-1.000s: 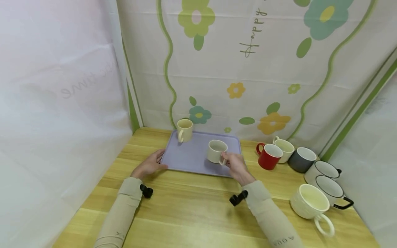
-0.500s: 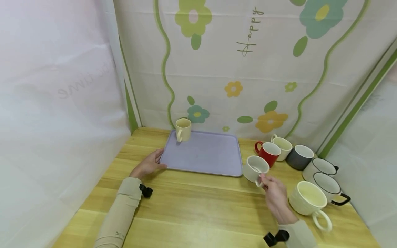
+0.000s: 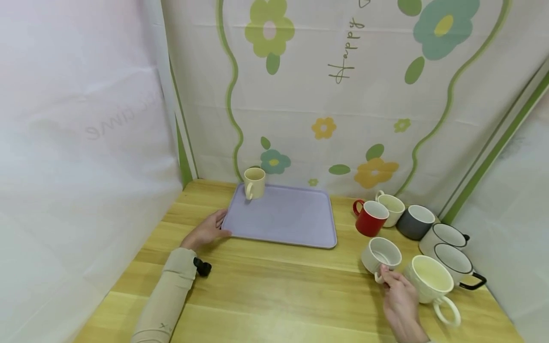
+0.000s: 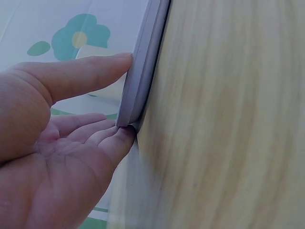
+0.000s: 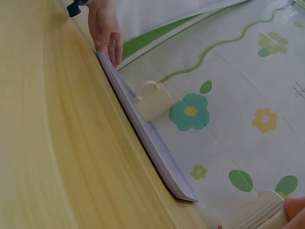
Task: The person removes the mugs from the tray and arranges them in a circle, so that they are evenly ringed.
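Observation:
My right hand (image 3: 401, 300) pinches the handle of a short white mug (image 3: 381, 255) in the head view, right of the tray. Ridges on that mug (image 5: 250, 214) show at the bottom right of the right wrist view. My left hand (image 3: 207, 229) holds the near left corner of a lilac tray (image 3: 283, 216). In the left wrist view the thumb (image 4: 95, 74) lies along one side of that corner, with the other fingers at the adjoining side. A cream mug (image 3: 255, 183) stands upright in the tray's far left corner, handle towards me.
On the right stand a red mug (image 3: 371, 219), a cream mug (image 3: 394, 208), a dark grey mug (image 3: 413, 225), two black-rimmed white mugs (image 3: 443, 238) and a large cream cup (image 3: 422, 288). A flowered curtain (image 3: 296, 95) hangs behind the wooden table (image 3: 274, 300).
My right hand has carried the short white mug off the tray, right and towards me, to beside the large cream cup. My left hand has stayed at the tray's corner.

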A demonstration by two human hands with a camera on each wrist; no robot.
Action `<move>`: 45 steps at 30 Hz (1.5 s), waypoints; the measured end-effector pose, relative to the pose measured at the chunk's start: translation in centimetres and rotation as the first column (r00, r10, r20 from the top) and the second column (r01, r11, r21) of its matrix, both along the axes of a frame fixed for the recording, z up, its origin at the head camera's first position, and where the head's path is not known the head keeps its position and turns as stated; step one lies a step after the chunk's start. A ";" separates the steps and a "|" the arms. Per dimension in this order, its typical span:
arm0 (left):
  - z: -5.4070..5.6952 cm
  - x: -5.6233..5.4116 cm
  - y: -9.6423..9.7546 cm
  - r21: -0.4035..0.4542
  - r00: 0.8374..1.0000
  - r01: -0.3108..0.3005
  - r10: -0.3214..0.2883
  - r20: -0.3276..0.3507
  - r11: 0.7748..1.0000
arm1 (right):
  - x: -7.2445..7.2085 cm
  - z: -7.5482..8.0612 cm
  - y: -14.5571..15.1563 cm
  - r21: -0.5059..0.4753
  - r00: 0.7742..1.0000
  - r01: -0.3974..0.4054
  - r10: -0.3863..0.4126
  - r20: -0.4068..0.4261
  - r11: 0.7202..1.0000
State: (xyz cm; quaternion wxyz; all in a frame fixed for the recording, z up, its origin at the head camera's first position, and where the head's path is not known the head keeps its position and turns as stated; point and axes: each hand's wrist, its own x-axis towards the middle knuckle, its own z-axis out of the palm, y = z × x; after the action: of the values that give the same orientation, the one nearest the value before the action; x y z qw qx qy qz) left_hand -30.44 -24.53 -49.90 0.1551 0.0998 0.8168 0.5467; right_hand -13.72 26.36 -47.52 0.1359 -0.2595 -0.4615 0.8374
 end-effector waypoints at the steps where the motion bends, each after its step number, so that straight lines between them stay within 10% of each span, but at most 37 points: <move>1: 0.0 0.0 0.0 0.001 1.000 0.001 -0.001 -0.002 1.000 | 0.1 -0.1 0.0 -0.013 1.000 0.009 -0.009 -0.006 1.000; 21: -0.1 -0.3 0.0 0.009 1.000 0.001 -0.001 0.011 1.000 | 0.7 -2.0 1.4 0.002 0.998 0.037 -0.038 0.048 0.999; 31: 0.1 -0.3 0.1 0.001 1.000 0.007 -0.007 0.015 1.000 | 1.3 -2.5 1.7 0.173 0.991 -0.002 -0.021 0.134 0.985; 45: 0.3 -0.3 0.3 0.023 1.000 0.003 -0.003 0.017 1.000 | 1.8 -2.5 4.3 0.312 0.940 -0.272 0.181 0.291 0.910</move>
State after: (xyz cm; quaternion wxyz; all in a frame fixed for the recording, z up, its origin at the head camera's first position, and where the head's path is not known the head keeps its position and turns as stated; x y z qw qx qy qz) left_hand -30.73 -24.22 -49.57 0.1619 0.0981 0.8090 0.5565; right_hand -11.92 30.62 -49.98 0.0202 -0.2814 -0.6428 0.7122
